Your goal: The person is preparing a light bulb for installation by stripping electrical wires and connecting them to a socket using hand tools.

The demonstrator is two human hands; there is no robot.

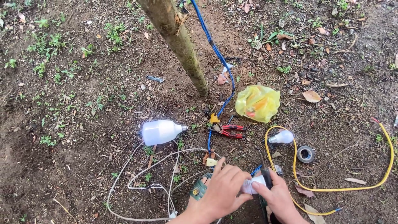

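Observation:
My left hand (224,191) and my right hand (280,199) meet low in the middle, both pinching a small white part (251,185) between their fingertips. A dark slim tool (265,176) sticks up between the fingers of my right hand. Under my left wrist lies a green round object (199,190). A blue cable (215,52) runs down past a wooden pole (178,41) toward my hands. A large white bulb (159,132) lies on the soil to the left, and a small white bulb (282,137) to the right.
Red-handled pliers (230,131) lie on the dirt above my hands. A yellow plastic bag (258,103) sits beside the pole's foot. A yellow wire (352,187) loops at right around a roll of black tape (305,154). White wire (141,178) curls at lower left.

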